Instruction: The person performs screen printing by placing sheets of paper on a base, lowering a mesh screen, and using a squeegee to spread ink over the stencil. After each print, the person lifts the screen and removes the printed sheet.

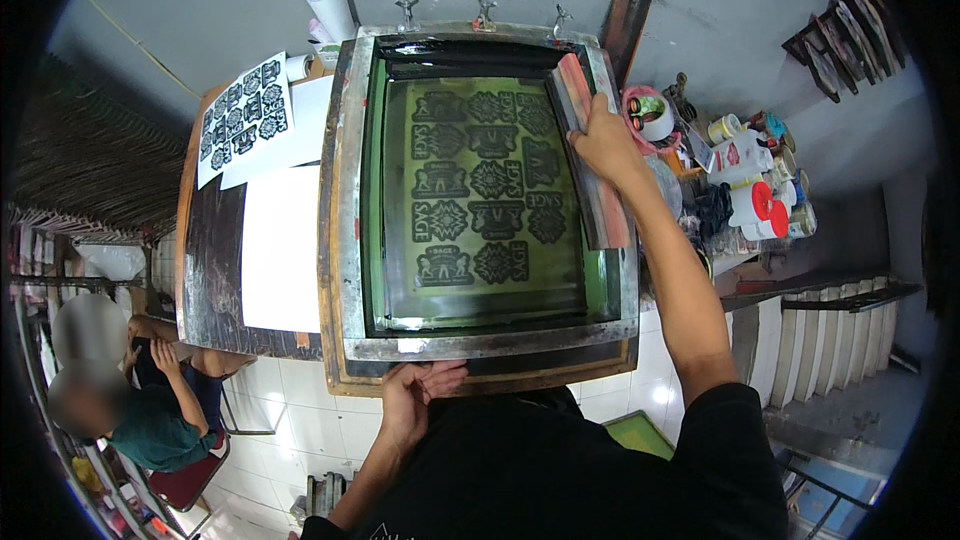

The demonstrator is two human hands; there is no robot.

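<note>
Green mesh filled the metal-framed printing screen (480, 190), which lay flat on the dark table (215, 260) and carried rows of dark emblem designs. I saw my right hand (605, 145) clamped over the squeegee (592, 155), fingers wrapped around its upper half. The squeegee rested at the screen's right edge, its long axis running from the far side toward me, tilted slightly so the near end sat further right. The whole printed field therefore lay to the left of the blade. My left hand (410, 400) pressed on the near frame rail at its middle, fingers together and flat against the metal, gripping nothing. The right hand was the only one at the squeegee; the left sat well apart from it, at the near edge. White paper sheets (280, 240) lay just left of the frame, with a printed sheet of emblems (245, 120) beyond them. Ink tubs and jars (745, 180) crowded the right side. A seated person (150, 410) was at lower left.
</note>
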